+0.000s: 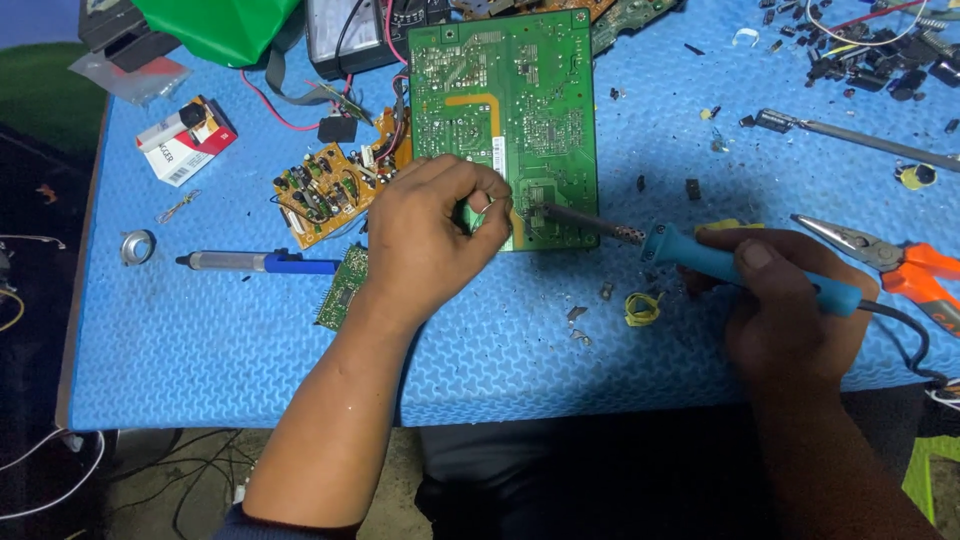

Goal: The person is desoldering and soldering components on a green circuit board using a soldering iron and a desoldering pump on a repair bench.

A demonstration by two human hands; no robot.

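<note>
A large green circuit board [505, 110] lies solder side up on the blue foam mat [200, 340]. My left hand [430, 235] rests on the board's near left corner, its fingertips pinched on something small that I cannot make out. My right hand [790, 300] grips a soldering iron with a blue handle [745, 270]. The iron's metal tip [545, 212] touches the board near its lower edge, right beside my left fingers.
A brown circuit board [325, 190], a small green board [343, 285] and a blue desoldering pump [260, 263] lie left of my left hand. Orange-handled pliers [890, 260] sit at the right. Loose components [870, 50] fill the far right corner. A multimeter [350, 30] stands at the back.
</note>
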